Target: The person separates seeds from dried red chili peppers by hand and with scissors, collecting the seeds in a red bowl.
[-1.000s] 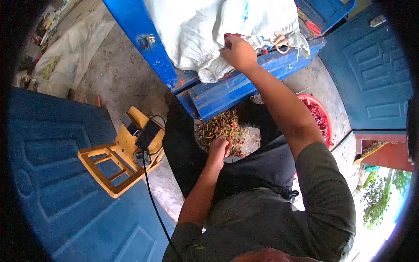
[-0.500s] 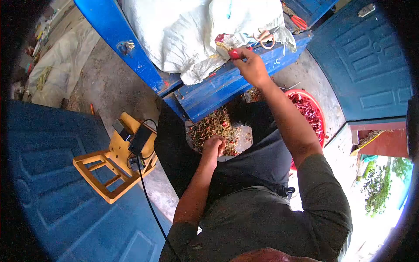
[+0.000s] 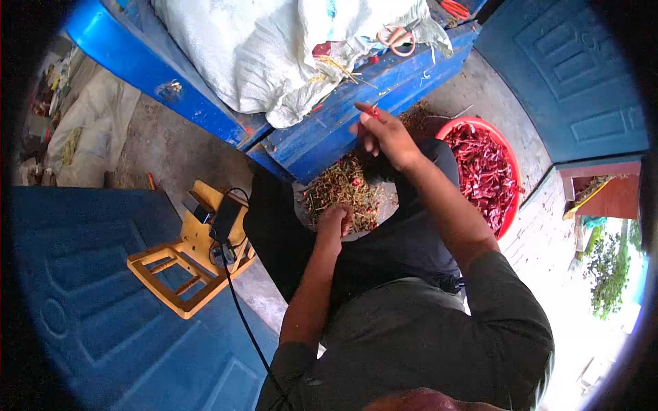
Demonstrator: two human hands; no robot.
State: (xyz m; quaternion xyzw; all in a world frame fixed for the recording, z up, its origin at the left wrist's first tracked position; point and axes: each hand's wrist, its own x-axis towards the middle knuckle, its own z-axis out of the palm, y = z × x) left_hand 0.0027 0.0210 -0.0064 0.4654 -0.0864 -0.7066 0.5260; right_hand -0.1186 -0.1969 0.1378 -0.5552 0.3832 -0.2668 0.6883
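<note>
My right hand is raised beside the front edge of the blue wooden bench, pinching a small red piece, apparently a chili. Below it, my left hand rests closed at a heap of stems and red bits between my legs; whatever its fingers hold is hidden. A red tub full of dried red chilies stands to the right of my leg.
On the bench lie a white woven sack, scissors with pink handles and red-handled pliers. A wooden chair with a black device and cable stands at left. Blue doors flank both sides.
My right hand has come down from the bench top to in front of its edge, with a red piece in the fingers. The view has shifted, showing more of the tub.
</note>
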